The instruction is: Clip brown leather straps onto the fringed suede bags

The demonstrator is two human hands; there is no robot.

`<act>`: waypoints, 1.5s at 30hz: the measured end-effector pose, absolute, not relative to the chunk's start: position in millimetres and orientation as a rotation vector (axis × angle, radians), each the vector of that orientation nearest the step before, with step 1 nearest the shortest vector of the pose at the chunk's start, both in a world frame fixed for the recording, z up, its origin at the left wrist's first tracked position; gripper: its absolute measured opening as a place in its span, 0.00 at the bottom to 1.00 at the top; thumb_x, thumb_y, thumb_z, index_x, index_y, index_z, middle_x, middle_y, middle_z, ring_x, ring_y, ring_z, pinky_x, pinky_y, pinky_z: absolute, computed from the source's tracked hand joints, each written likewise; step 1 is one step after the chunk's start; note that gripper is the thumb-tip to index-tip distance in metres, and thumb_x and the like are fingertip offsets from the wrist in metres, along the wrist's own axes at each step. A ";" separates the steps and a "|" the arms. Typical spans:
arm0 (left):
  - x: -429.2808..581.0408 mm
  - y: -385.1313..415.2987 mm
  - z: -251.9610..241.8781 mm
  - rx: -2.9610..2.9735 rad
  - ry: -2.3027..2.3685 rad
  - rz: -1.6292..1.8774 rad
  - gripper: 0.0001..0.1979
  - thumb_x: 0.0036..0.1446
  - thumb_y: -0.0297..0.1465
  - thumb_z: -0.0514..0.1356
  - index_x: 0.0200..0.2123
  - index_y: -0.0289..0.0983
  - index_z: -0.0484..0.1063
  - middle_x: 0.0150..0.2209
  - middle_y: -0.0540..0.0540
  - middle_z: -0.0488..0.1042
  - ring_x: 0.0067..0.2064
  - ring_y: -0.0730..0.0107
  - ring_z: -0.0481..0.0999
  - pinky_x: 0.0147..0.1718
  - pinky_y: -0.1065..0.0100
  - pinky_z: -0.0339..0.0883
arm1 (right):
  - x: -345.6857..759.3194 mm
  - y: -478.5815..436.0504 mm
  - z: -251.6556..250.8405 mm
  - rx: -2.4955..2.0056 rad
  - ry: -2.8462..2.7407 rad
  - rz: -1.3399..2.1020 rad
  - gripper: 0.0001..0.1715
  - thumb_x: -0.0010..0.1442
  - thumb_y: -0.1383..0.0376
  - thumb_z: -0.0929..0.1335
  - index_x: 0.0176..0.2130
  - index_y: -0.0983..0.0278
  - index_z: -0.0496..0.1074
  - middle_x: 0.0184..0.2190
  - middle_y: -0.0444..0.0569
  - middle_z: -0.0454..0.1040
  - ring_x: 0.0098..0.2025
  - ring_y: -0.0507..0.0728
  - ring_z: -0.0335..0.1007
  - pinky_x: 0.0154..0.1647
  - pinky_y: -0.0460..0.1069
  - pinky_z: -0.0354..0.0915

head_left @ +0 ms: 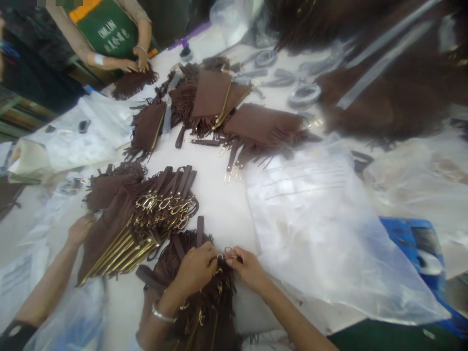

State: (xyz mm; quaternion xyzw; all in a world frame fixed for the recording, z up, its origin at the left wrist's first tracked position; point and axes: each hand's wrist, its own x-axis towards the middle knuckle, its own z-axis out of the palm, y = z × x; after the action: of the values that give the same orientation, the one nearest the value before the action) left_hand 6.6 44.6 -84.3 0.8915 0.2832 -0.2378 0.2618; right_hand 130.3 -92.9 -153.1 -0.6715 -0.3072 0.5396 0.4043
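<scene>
In the head view my right hand point(245, 265) pinches a small gold metal clasp point(231, 252) between thumb and fingers. Facing it, my left hand point(197, 265), with a bracelet at the wrist, is closed over small gold hardware; a bit of metal shows at its fingertips, but which part it grips is hidden. Below both hands lies a stack of dark brown fringed pouches point(190, 312) with gold zips, clasps and wrist straps. One brown strap point(200, 230) sticks up just behind my left hand.
Another person's hand point(81, 229) rests at a second pouch pile point(109, 219) on the left. Across the table a co-worker point(109, 39) handles a fringed piece point(135, 82). More pouches point(263, 122), a clear plastic bag point(310, 219) and a blue object point(420, 243) lie around.
</scene>
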 end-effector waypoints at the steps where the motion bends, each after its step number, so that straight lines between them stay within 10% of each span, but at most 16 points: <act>1: 6.0 46.7 -84.0 2.391 0.759 -0.644 0.08 0.62 0.29 0.55 0.33 0.42 0.74 0.37 0.51 0.74 0.39 0.68 0.73 0.36 0.66 0.56 | 131.7 -93.3 -153.0 -1.684 -0.805 1.362 0.08 0.64 0.64 0.63 0.32 0.62 0.67 0.28 0.41 0.72 0.33 0.53 0.68 0.33 0.45 0.59; 22: -4.2 44.2 -97.4 2.365 0.788 -0.546 0.16 0.69 0.28 0.45 0.34 0.38 0.69 0.35 0.48 0.73 0.38 0.65 0.72 0.38 0.63 0.55 | 134.4 -88.2 -141.4 -1.637 -0.922 1.382 0.22 0.70 0.55 0.58 0.53 0.58 0.73 0.43 0.50 0.75 0.47 0.59 0.71 0.51 0.53 0.64; 45: -9.7 48.7 -105.2 2.304 0.766 -0.562 0.15 0.69 0.27 0.44 0.36 0.39 0.70 0.35 0.48 0.73 0.37 0.66 0.72 0.39 0.64 0.57 | 116.7 -76.1 -136.1 -1.613 -0.743 1.194 0.13 0.64 0.66 0.63 0.43 0.59 0.75 0.38 0.46 0.76 0.43 0.56 0.72 0.46 0.49 0.66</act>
State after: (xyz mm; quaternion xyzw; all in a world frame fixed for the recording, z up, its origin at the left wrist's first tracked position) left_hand -9.7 48.7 -105.2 0.8761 0.2914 -0.2137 0.3192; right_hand 116.7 -76.1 -136.1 -0.6611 -0.3045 0.4894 0.4803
